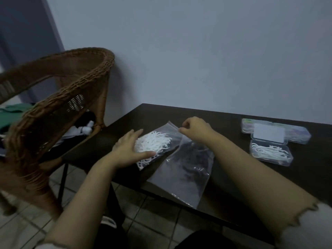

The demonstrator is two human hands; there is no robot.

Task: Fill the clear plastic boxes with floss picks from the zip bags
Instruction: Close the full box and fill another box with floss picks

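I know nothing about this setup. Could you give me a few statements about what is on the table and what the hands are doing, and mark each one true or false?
1. The left hand rests flat on the bag of white picks. True.
2. The right hand holds a box. False: it pinches the top edge of that bag.
3. The open box on the right already has picks in it. True.
4. The boxes lie on the wicker chair. False: they lie on the dark table; the chair stands to its left.
5. A second bag with dark contents lies beside the first. True.
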